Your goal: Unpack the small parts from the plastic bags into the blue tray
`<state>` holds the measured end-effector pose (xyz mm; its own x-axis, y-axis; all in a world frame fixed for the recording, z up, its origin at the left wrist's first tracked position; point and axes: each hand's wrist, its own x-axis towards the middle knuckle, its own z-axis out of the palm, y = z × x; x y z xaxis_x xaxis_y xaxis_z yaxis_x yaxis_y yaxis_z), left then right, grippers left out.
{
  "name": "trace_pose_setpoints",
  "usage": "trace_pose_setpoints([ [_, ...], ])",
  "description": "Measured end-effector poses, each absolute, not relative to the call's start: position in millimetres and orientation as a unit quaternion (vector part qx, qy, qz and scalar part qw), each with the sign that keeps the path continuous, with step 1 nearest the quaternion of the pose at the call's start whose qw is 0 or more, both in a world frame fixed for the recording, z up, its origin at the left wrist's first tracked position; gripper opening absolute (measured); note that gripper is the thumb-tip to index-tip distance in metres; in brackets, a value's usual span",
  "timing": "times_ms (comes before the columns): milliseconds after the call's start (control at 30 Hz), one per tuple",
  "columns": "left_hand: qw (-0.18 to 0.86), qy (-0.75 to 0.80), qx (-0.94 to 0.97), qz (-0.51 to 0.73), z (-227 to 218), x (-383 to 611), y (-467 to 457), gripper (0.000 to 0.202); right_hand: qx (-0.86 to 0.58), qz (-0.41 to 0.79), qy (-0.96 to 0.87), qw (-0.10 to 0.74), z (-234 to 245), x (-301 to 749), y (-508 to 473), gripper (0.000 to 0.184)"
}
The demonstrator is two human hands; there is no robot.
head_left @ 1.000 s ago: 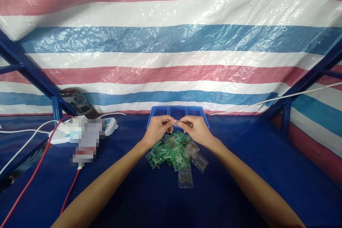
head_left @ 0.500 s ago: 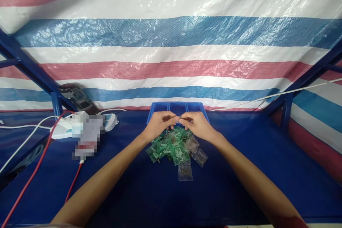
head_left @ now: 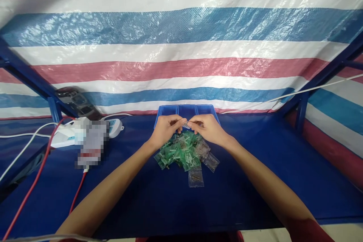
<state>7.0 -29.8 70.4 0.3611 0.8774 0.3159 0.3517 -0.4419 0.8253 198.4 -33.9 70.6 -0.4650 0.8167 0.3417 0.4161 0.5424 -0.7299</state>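
Change: both hands sit slightly higher in the head view than a second ago, with the whole scene shifted up a little; the pinch between them looks the same.
Left hand: fingers curled, thumb and forefinger pinching one end of a small clear packet.
Right hand: fingers curled, pinching the other end of the same packet, so the two hands meet at the fingertips.
Packet position: held in the air just above the far edge of the pile, in front of the blue tray.
Pile of packets: green and clear little bags heaped on the bench, right under the hands; one clear bag lies at its near edge.
Tray: divided into compartments, standing against the striped tarp; its contents cannot be made out.
Left side of bench: a white power strip, a red cable, a dark device leaning at the tarp.
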Motion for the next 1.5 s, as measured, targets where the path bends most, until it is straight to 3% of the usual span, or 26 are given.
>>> trace_pose_setpoints([
  [333, 0.381, 0.390, 0.781, 0.305, 75.3, 0.9, -25.5, 0.041, -0.397, 0.256, -0.808, 0.353, 71.0, 200.2, -32.7, 0.021],
  [600, 0.360, 0.367, 0.793, 0.326, 80.9, 0.0, -27.6, 0.025, -0.403, 0.223, -0.811, 0.361, 74.7, 199.8, -34.7, 0.019],
  [1133, 0.423, 0.402, 0.730, 0.356, 72.1, 2.3, -23.1, 0.030, -0.402, 0.241, -0.810, 0.352, 78.3, 203.8, -33.1, 0.015],
  [1333, 0.424, 0.412, 0.703, 0.395, 71.4, -3.8, -14.6, 0.032, -0.514, 0.219, -0.722, 0.408, 80.0, 221.4, -20.6, 0.024],
  [1500, 0.425, 0.414, 0.707, 0.385, 74.6, -5.6, -14.8, 0.028, -0.591, 0.195, -0.679, 0.391, 73.8, 237.7, -5.3, 0.033],
])
